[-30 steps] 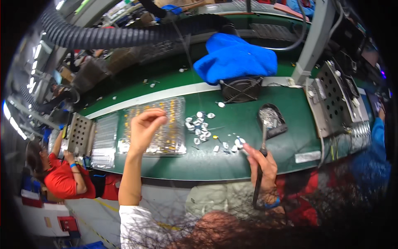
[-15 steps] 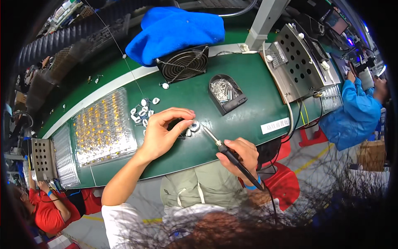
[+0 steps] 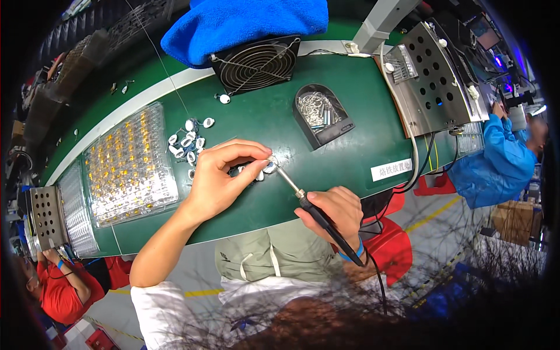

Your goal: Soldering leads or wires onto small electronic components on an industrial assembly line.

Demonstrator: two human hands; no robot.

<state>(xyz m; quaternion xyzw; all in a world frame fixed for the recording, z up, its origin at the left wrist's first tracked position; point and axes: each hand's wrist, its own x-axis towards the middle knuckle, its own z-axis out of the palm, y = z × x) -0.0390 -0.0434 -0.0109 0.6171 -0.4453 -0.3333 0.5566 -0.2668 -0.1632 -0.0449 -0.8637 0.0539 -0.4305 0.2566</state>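
Note:
My left hand [image 3: 220, 178] is closed in a pinch above the green bench, thumb and forefinger together. What lies between the fingertips is too small to make out. Small white round parts [image 3: 269, 168] sit right beside and below the thumb. My right hand [image 3: 338, 213] grips a black-handled soldering iron [image 3: 290, 181], its cord trailing down past the wrist. The iron's metal tip reaches up to the left fingertips, at or very near the pinched spot. Left of my left hand lies a loose cluster of white round parts with dark wires [image 3: 188, 140].
A clear tray with yellow pieces [image 3: 131, 166] lies at left. A black bin [image 3: 322, 116] of small metal pieces stands beyond my hands. Behind are a black fan [image 3: 256, 64] and blue cloth [image 3: 245, 26]. A perforated metal box [image 3: 429, 81] stands right; co-workers sit at both sides.
The iron's tip has moved up and left to the left fingertips, closing the gap. The view has shifted slightly; both hands keep their grips.

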